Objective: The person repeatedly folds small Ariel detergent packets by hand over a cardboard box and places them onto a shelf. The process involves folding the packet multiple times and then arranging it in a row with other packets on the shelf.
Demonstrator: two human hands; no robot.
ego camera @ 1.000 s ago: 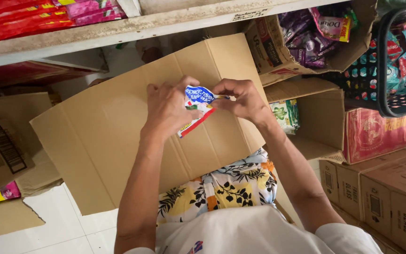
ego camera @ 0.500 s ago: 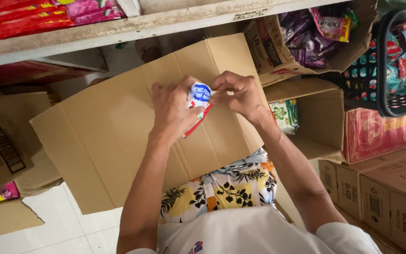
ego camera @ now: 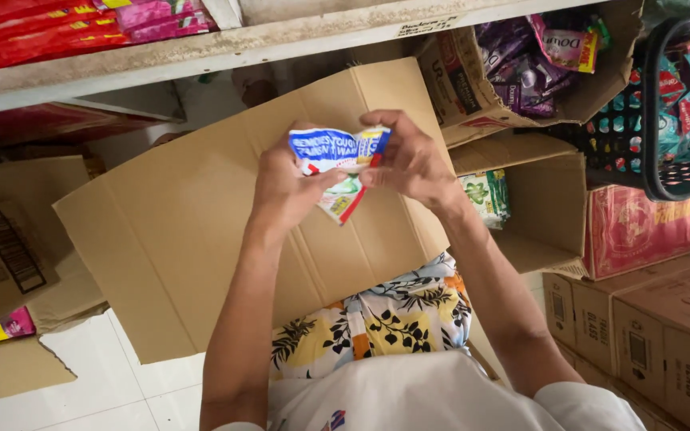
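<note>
My left hand [ego camera: 285, 187] and my right hand [ego camera: 410, 160] both pinch a small blue, white and red sachet [ego camera: 335, 164], stretched out flat between them at chest height. The left hand grips its left edge, the right hand its right top corner. Behind the hands a large flattened cardboard box [ego camera: 201, 223] leans across my lap. My floral shorts [ego camera: 377, 319] show below it.
A shelf edge [ego camera: 201, 48] runs across the top with red and pink packets above. An open carton of purple sachets [ego camera: 521, 72] sits at upper right, beside a black basket [ego camera: 680, 112] of packets. Sealed cartons [ego camera: 640, 335] stack at right; white floor tiles [ego camera: 97, 383] lie at lower left.
Both hands have pulled the sachet apart and spread it wider between them, lifting it slightly. The box has not moved.
</note>
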